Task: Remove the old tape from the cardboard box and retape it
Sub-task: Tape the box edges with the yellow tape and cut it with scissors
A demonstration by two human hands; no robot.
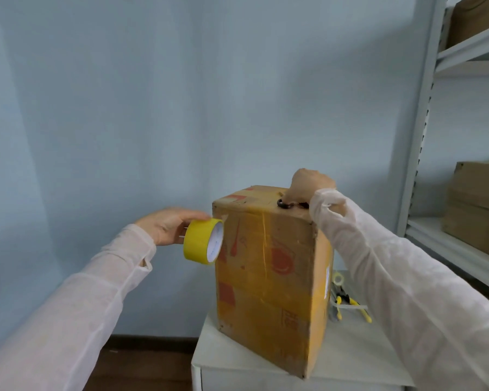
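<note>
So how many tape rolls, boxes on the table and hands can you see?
Tape rolls: 2, the yellow tape roll and a clear tape roll behind the cardboard box.
Boxes on the table: 1.
Hands: 2, the left hand holding the yellow roll, the right hand gripping a dark loop on the box top.
Total: 5.

Worn tape-covered cardboard box [268, 266] upright on white table, yellow tape roll [202, 244] beside it

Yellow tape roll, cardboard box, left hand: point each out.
yellow tape roll [197, 244], head view, outer yellow band.
cardboard box [266, 289], head view, near face.
left hand [164, 225], head view, middle of hand.
</note>
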